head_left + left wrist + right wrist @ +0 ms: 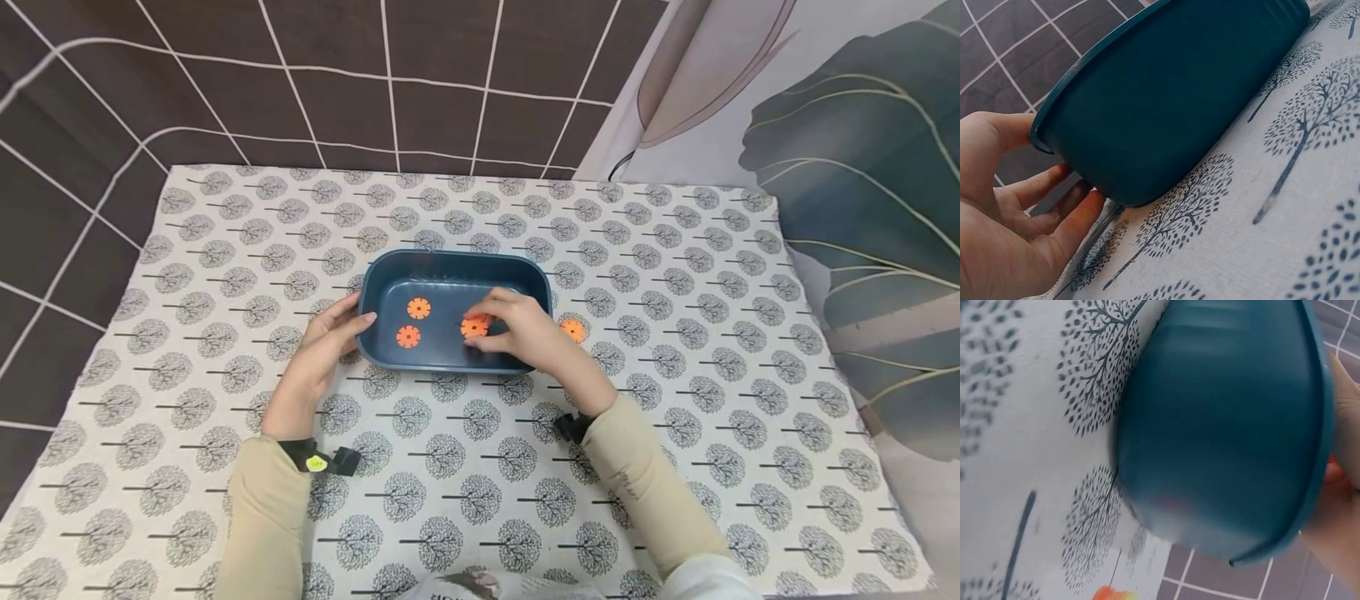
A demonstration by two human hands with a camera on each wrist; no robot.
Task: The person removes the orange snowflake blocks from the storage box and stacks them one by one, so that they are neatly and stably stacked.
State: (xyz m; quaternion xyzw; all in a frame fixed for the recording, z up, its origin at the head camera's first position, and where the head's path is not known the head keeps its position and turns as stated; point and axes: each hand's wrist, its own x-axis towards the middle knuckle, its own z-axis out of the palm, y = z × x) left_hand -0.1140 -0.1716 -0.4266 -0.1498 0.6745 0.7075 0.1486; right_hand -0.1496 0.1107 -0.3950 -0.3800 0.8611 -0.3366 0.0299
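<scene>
A dark blue rectangular plastic tub with rounded corners sits on the cloth. My left hand grips its left end, thumb over the rim and fingers against the outer wall, as the left wrist view also shows. Reaching over the right end, my right hand pinches an orange notched disc between thumb and fingers inside the tub. Two more orange discs lie on the tub floor toward the left: an upper disc and a lower disc. In the right wrist view the tub wall hides most of that hand.
Another orange disc lies on the cloth just right of the tub, beside my right wrist. A tree-print cloth covers the table. Behind it hangs a dark covering with a white grid.
</scene>
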